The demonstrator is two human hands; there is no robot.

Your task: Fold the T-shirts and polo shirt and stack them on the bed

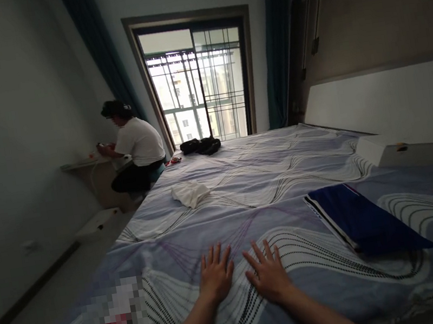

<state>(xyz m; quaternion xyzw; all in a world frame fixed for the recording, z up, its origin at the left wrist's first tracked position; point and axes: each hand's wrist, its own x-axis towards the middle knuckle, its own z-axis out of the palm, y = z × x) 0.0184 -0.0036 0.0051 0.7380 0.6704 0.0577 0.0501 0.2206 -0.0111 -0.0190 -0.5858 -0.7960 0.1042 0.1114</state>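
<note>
Both my hands lie palm down on a patterned bedsheet (238, 172), side by side with a small gap between them. My left hand (216, 274) has its fingers spread flat and holds nothing. Just to its right, my right hand (267, 273) is also open, fingers apart on the cloth. A folded dark blue cloth item (363, 218) with a black and white edge lies to the right of my right hand. Left of my left hand is a blurred-out white and red object (115, 317), its kind hidden. Further up the bed rests a crumpled white cloth (191, 193).
A person (143, 143) in a white top sits at a small wall desk (87, 164), left of the bed. Black crumpled fabric (201, 146) lies at the bed's far edge. A white box (416, 152) stands at the right. Beyond is a sliding window (196, 83).
</note>
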